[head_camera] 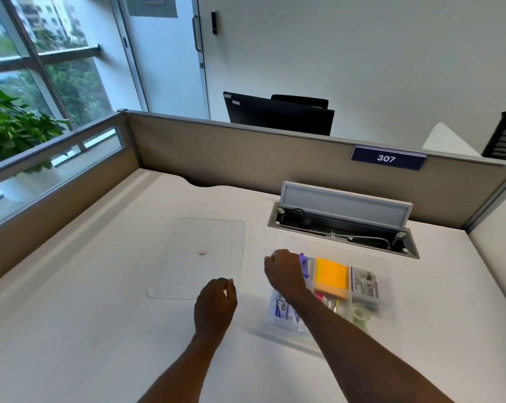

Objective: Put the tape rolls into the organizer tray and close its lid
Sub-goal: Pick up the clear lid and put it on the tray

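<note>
just right of the left hand, right hand over the organizer tray.

White desk, tan partition along its far edge with a blue 307 sign, open cable box, window and plant far left, white wall, daylight.

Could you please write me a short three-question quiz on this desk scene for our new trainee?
1. True or false: the clear lid is already on the organizer tray.
2. Which hand is over the tray's far left corner?
3. The tape roll in the tray lies: A) near right corner, B) far left corner, C) under the orange sticky notes.

Key: 1. False; it lies flat on the desk, left of the tray. 2. The right hand. 3. A.
</note>
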Demonstrator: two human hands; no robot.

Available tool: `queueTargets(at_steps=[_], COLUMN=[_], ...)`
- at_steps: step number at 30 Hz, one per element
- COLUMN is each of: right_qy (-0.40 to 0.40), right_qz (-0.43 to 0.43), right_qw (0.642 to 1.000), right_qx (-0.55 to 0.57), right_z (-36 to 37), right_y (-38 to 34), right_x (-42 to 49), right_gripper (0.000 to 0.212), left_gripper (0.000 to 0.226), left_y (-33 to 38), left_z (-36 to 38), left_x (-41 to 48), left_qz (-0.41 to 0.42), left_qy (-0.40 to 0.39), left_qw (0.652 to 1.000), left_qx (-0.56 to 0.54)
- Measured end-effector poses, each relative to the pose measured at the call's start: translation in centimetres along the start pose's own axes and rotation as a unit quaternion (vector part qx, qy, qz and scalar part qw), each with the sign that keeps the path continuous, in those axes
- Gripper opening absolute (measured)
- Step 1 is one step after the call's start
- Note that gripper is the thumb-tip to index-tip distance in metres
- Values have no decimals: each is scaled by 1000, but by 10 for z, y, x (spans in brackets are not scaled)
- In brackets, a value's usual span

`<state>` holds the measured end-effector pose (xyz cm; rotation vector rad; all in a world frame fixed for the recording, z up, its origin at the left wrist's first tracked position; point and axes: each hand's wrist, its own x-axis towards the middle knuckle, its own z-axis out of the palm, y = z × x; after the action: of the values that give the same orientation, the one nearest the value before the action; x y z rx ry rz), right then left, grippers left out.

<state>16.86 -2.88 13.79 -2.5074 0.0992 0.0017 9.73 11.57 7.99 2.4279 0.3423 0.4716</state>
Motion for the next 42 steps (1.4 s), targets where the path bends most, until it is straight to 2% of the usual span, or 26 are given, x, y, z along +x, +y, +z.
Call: queueTargets(at_steps=[3, 6, 9, 12, 15, 19, 24, 27, 31, 39, 42], right_qy=[-51, -98, -137, -164, -152, -113, -114, -139, -135, -13, 49], right_qz=[15, 59, 102, 140, 208, 268, 338, 348, 311, 224, 165], right_qw=[998, 993, 985, 975, 956, 931, 876, 845, 816, 863, 906], right_qx=[-17, -13, 7, 54, 143, 221, 323, 381, 468, 453, 386], right_z=[25, 46, 63, 78, 90, 96, 94, 75, 46, -27, -59], right_y=[-14, -24, -30, -34, -39, -43, -37, -43, -51, -45, -33], right_x=[4, 6, 5, 2, -1, 4, 19, 20, 27, 46, 48], right_gripper=[28, 26, 29, 23, 4, 20, 8, 15, 16, 18, 25], left_gripper=[15, 28, 43, 36, 36, 35, 38, 39, 39, 47, 46], left_y=[-28, -56, -82, -108, -120, -121, -112, -100, -79, -13, 23], left_z=[-10, -22, -33, -34, -33, -31, -35, -34, -31, -9, -3], left_x=[25, 50, 69, 78, 79, 77, 89, 95, 98, 90, 90], left_qz=[-51, -106, -176, -200, -234, -238, -290, -316, -322, -176, -107], left_qy=[20, 27, -21, -57, -87, -98, -67, -63, -87, -187, -181], left_qw=[998, 994, 983, 974, 964, 962, 954, 947, 942, 966, 976], left_qx=[11, 26, 48, 89, 93, 90, 25, -4, -35, -18, -63])
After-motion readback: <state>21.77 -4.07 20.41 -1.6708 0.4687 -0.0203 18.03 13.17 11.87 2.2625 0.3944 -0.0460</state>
